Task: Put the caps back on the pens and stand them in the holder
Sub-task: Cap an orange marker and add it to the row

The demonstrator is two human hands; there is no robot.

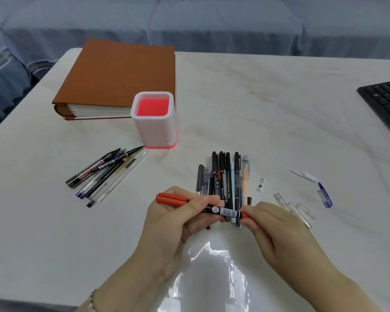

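Note:
Both hands hold one black marker (221,210) level above the table. My left hand (180,217) grips its barrel just right of the orange-red cap (171,198) on its left end. My right hand (277,228) pinches the orange piece (244,215) at its right end. The white holder (153,122) with a pink-red inside stands upright beyond, with no pens in it. A row of several capped pens (225,176) lies just behind my hands. A second bunch of several pens (106,172) lies to the left.
A brown binder (122,73) lies behind the holder. Several loose clear caps (295,209) and a blue cap (325,195) lie at the right, with a thin refill (302,174). A black keyboard (385,102) reaches in at the right edge. A blue sofa stands beyond the table.

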